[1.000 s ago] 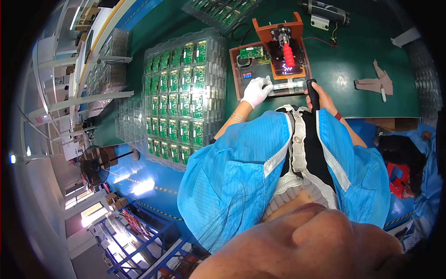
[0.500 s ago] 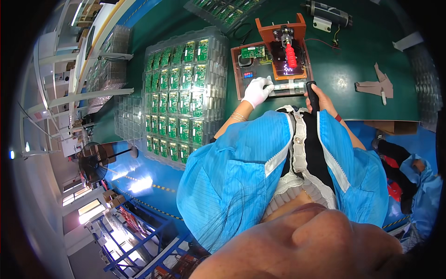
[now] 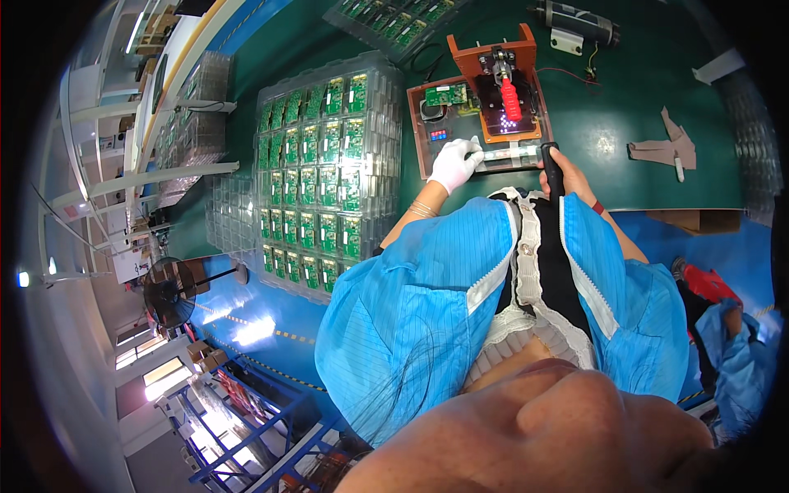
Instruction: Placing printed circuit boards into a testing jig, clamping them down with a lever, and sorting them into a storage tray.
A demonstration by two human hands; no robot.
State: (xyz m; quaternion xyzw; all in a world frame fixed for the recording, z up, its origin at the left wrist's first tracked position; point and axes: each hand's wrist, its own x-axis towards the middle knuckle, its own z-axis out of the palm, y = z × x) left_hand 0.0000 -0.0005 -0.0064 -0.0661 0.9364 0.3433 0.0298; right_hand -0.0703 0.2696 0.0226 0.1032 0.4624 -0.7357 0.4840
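Note:
My left hand (image 3: 454,164), in a white glove, rests at the front left corner of a reddish-brown test fixture (image 3: 417,123). Its fingers are pinched together; what they hold, if anything, is too small to make out. At the fixture's front right, my bare right hand (image 3: 573,174) is closed around a thick black handle (image 3: 552,168); the working end of this tool cannot be made out. On the fixture lies a green circuit board (image 3: 446,94), at its back left. A clamp with a red grip (image 3: 510,100) stands upright over a lit dark plate, and a small digital display (image 3: 438,135) glows nearby.
Stacked clear trays (image 3: 386,164) of green circuit boards stand left of the fixture, with another tray (image 3: 394,25) behind. A dark cylindrical motor (image 3: 579,25) with a wire lies at the back right. Tan cloth pieces (image 3: 662,154) lie right. Another person (image 3: 731,353) is at the right.
My hands keep almost the same place and grip. At the right, the other person's position and limbs have shifted. The whole view has moved slightly.

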